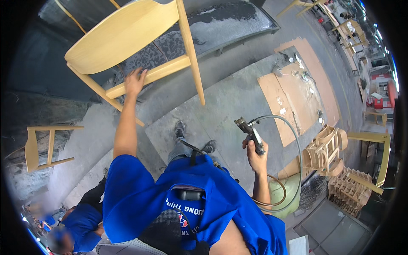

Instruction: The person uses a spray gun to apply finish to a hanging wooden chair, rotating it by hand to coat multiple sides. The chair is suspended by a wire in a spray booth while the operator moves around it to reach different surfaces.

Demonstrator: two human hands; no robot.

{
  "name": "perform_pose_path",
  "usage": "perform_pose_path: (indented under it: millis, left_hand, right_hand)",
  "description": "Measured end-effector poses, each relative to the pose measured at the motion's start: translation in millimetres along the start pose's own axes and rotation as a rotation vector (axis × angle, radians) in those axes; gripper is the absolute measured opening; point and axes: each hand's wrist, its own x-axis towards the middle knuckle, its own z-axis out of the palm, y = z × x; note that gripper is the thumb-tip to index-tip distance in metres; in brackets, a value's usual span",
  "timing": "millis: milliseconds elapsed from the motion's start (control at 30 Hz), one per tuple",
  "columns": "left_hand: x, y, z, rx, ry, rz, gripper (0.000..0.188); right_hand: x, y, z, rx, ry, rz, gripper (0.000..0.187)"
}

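Ahead and to the left is a pale wooden chair frame [123,36], with a wide curved backrest, a crossbar and two legs. It stands tilted in my view. My left hand [134,81] reaches out to its crossbar, the fingers curled over the wood near the bar's left part. On the right, my right hand [256,155] grips the handle of a spray gun [250,135], its nozzle end turned up and to the left, away from the chair frame. A grey hose [298,146] loops from the gun down past my right forearm.
Behind the chair frame lies a dark, wet-looking basin [229,26]. Flattened cardboard [272,104] with small items covers the floor to the right. Stacked wooden parts [325,148] stand at the right. Another wooden frame [50,146] is at the left; a blue-clothed person [83,227] is at lower left.
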Motion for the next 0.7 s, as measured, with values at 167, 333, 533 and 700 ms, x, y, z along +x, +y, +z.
perform_pose_path:
  millis: [167, 333, 533, 700]
  left_hand:
    - [-14, -17, 8, 0.113, -0.031, -0.066, 0.051]
    - [-12, -7, 11, 0.028, -0.102, -0.271, 0.057]
    - [-8, 2, 13, -0.216, -0.249, -0.427, 0.078]
    - [-9, 16, 20, -0.498, -0.338, -0.448, 0.086]
  right_hand:
    - [-2, 44, -1, -0.216, 0.004, 0.18, 0.043]
    - [-8, 46, 2, -0.216, 0.024, 0.176, 0.042]
    - [-12, 19, 15, 0.054, -0.052, -0.111, 0.031]
    - [-22, 23, 17, 0.088, -0.397, -0.073, 0.032]
